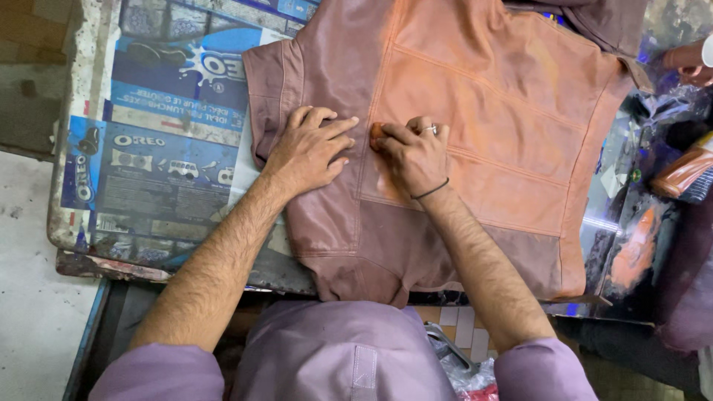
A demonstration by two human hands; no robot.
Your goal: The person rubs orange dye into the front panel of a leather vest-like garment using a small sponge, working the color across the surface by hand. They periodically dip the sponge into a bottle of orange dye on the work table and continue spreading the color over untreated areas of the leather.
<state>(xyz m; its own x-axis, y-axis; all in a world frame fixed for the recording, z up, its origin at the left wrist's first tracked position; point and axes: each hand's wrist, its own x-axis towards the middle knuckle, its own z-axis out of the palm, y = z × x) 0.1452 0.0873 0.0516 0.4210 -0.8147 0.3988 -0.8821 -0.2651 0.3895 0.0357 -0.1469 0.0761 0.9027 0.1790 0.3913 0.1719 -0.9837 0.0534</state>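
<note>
The right hand [417,154] has its fingertips pinched together around a small orange pad [377,132], pressing it down onto a brown leather jacket [490,96]. Only a sliver of the pad shows, poking out at the left of the fingers, right beside a vertical seam of the jacket. A ring sits on one finger and a thin dark band circles the wrist.

The left hand [310,148] holds nothing. It lies flat, palm down, fingers slightly spread, on the left part of the jacket, just beside the right hand, with its fingertips pointing towards the pad and nearly touching it.

The jacket is spread flat across the worktop [82,223], directly under both hands, with its lower edge hanging just over the near side towards the person. The leather looks brighter orange across the middle and right panels and duller brown at the left side and along the bottom.

The worktop is covered at the left with blue printed packaging sheet [163,111], worn and stained at its edges. At the far right edge, another person's hand [687,61] is partly in view, well apart from the work. Below it lies an orange-brown bottle [683,172] on a cluttered, shiny surface. The person wears lilac sleeves, visible at the bottom.
</note>
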